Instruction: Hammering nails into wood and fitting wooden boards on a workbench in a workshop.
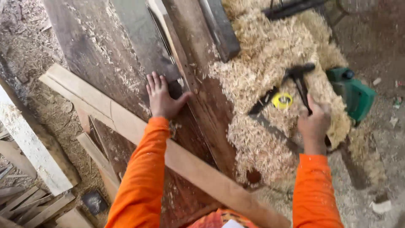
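On a woodworking floor strewn with shavings, seen from above through a head camera. Left hand [162,99], orange-sleeved, pressed flat with fingers spread on a dark plank [105,55], just at the foot of a grey board [143,38] lying along it. Right hand [313,122] closed around the handle of a black claw hammer [298,76], head raised over a pale heap of wood shavings [270,97]. Half buried in that heap, just beside the hammer: a yellow tape measure [282,101] and a dark metal square [263,112]. Near the right hand, at the edge of the heap, a green power planer [354,93]. Crossing the lower frame on a slant, under the left forearm, a long pale planed board [126,122]. More offcuts stacked at lower left [29,202]. Judging from the sheer depth of shavings, much planing apparently done already; with hammer only just in hand and well apart from the steadied plank, any striking or fixing seemingly still to come. No nail visible; too small to tell.
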